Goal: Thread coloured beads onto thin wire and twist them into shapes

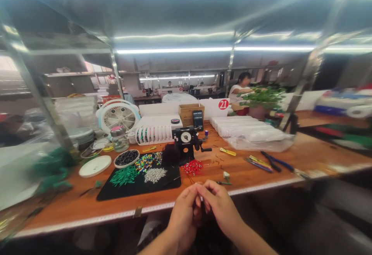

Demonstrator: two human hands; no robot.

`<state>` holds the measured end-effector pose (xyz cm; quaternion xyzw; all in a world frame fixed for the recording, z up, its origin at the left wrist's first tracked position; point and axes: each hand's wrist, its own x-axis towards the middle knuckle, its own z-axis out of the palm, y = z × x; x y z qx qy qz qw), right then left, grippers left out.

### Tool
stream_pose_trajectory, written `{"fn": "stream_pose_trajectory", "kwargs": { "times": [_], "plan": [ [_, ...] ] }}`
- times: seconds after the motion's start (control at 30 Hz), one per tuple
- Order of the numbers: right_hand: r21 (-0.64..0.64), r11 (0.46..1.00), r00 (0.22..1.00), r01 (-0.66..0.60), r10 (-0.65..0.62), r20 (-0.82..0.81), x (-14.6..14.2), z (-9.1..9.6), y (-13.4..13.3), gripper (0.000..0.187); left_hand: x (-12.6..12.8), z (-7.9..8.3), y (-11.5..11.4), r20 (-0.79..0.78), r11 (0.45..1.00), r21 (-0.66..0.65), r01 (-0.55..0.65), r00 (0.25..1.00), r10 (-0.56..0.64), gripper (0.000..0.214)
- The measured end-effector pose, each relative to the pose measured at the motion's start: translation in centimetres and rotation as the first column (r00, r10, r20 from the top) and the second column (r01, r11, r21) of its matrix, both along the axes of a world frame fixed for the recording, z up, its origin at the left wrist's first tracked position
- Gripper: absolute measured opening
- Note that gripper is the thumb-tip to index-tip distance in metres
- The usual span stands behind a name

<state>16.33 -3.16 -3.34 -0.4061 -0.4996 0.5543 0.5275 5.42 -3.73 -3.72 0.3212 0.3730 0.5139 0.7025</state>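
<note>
The person's left hand (183, 217) and right hand (219, 209) were held just beyond the front edge of the wooden workbench (247, 173), neither hand spread. The fingertips (200, 187) of both hands met in a close pinch on a small thin item (201, 197); the fingers hid most of it, and its exact kind could not be determined. The nearest object on the bench was a small white-and-green fitting (226, 176), located directly ahead of the right hand. Behind the hands lay a cluster of red beads (192, 167), just beside a black hand-cranked device with a round dial (186, 138). To the left, a black mat (171, 181) carried green tube beads (124, 175), silver beads (155, 174), and mixed coloured beads (144, 162), with a white bowl (128, 165) of black beads at its rear edge. To the right lay a pair of blue-handled pliers (276, 161) and a yellow-handled tool (228, 151). At the rear of the bench stood a white sign (216, 107) marked 21, and beyond it a co-worker (240, 92) stood near a potted plant (261, 100).
</note>
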Motion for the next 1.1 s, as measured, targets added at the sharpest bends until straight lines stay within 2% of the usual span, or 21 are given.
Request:
{"fn": "stream_pose_trajectory", "kwargs": {
  "times": [0.07,0.2,0.27,0.37,0.43,0.5,0.7,0.83,0.97,1.03,1.1],
  "plan": [
    [0.018,1.0,1.0,-0.009,0.01,-0.025,0.1,-0.3,0.3,0.039,0.2,0.0,0.3,-0.012,1.0,0.014,-0.009,1.0,0.009,0.044],
    [0.026,0.999,0.998,-0.044,0.045,-0.053,0.7,-0.8,0.6,0.033,-0.1,0.8,1.0,-0.067,0.992,0.01,-0.124,0.99,0.124,0.039],
    [0.012,1.0,0.997,-0.028,0.029,-0.07,0.8,-0.8,0.7,0.034,0.0,1.3,0.9,-0.134,0.992,0.037,-0.118,0.983,0.122,0.037],
    [-0.032,0.999,0.986,-0.021,0.016,-0.164,0.7,-0.5,1.0,0.036,0.3,1.8,0.3,-0.276,0.987,0.143,-0.07,0.955,0.107,0.037],
    [-0.06,0.997,0.971,-0.056,0.04,-0.235,0.5,-0.4,1.2,0.037,0.3,1.9,0.1,-0.367,0.971,0.228,-0.072,0.917,0.154,0.038],
    [-0.065,0.995,0.969,-0.078,0.06,-0.239,0.6,-0.4,1.4,0.036,-0.1,1.9,0.0,-0.456,0.955,0.291,-0.062,0.868,0.195,0.035],
    [0.052,0.996,0.993,-0.075,0.07,0.098,1.5,0.2,1.7,0.031,-1.8,1.9,0.8,-0.605,0.902,0.431,-0.042,0.728,0.323,0.012],
    [0.088,0.982,0.971,-0.166,0.147,0.189,2.0,0.7,1.8,0.03,-3.0,2.9,0.9,-0.722,0.907,0.421,0.008,0.608,0.33,0.016],
    [0.099,0.97,0.939,-0.224,0.187,0.29,2.6,0.1,2.3,0.021,-4.3,3.5,1.3,-0.737,0.928,0.37,0.036,0.62,0.269,0.017],
    [0.159,0.965,0.912,-0.211,0.135,0.388,2.7,0.0,2.4,0.019,-4.8,3.5,1.6,-0.749,0.922,0.381,0.067,0.607,0.265,0.015],
    [0.276,0.943,0.871,-0.187,0.029,0.49,2.6,0.1,2.5,0.018,-5.0,3.2,1.9,-0.772,0.908,0.398,0.13,0.583,0.255,0.013]
  ]
}}
